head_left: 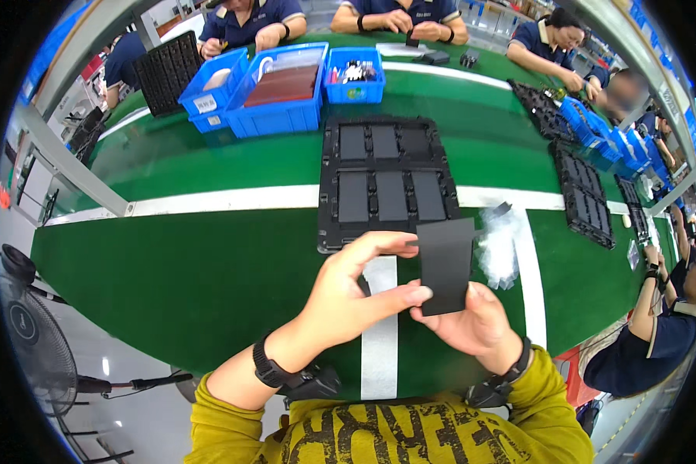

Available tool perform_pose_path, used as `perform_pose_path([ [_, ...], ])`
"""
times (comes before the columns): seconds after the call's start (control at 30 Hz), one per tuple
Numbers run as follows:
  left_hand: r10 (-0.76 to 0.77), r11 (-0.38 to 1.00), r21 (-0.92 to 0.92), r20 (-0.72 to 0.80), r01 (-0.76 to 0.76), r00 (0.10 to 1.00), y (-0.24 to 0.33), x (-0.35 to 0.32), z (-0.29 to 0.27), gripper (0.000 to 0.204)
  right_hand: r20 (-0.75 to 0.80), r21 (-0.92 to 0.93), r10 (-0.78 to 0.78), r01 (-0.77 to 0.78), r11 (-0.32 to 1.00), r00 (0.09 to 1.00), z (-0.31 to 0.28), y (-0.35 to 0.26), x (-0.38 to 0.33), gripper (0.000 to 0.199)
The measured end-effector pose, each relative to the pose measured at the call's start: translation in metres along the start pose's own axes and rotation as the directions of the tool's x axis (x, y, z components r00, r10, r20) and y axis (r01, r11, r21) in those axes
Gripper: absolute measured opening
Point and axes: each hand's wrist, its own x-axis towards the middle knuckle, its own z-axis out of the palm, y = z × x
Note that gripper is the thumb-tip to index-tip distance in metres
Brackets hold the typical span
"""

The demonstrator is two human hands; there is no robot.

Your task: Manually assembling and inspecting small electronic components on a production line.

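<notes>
Panel position: dark flat rectangular panel [445, 263] held above the green table [209, 271], just on the near side of the black tray [387, 182], at about 6 o'clock from the tray's near right corner.
Long axis: panel stands roughly upright in the view, long axis running 12 to 6 o'clock, tilted slightly toward 1 o'clock at the top.
Left hand [356, 298]: fingers closed on the panel; one finger reaches across to the panel's upper left edge, the thumb [410, 295] presses at its lower left edge. Panel lies at 3 o'clock from this palm.
Right hand [472, 325]: sits below the panel, fingers curled up against its lower edge and back face, gripping it from 6 o'clock. The fingertips behind the panel are hidden.
Nearer hand: both touch the panel; the right hand carries it from under, the left steadies it at the side.
Tray state: six dark inserts show in the tray's pockets, in two rows of three; whether any pocket is vacant cannot be told.
Beside the panel: crumpled clear plastic film [501, 247] lies on the table at 3 o'clock from the panel, just beside it.
Far side: blue bins [282, 89] stand at 11 o'clock from the tray, well apart from both hands; other people work at the table's far rim.
</notes>
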Motion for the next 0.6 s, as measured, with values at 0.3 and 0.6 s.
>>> perform_pose_path([
  [0.3,0.165,0.979,0.152,-0.211,-0.134,0.964,0.061,0.025,0.015,0.012,0.164,-0.908,-0.335,0.275,0.316,0.928,0.062,-0.037,0.028,0.015],
  [0.6,0.062,0.984,-0.154,-0.160,-0.087,0.985,0.083,0.023,0.013,0.013,0.183,-0.893,-0.387,0.317,0.319,0.904,0.096,-0.042,0.039,0.011],
])
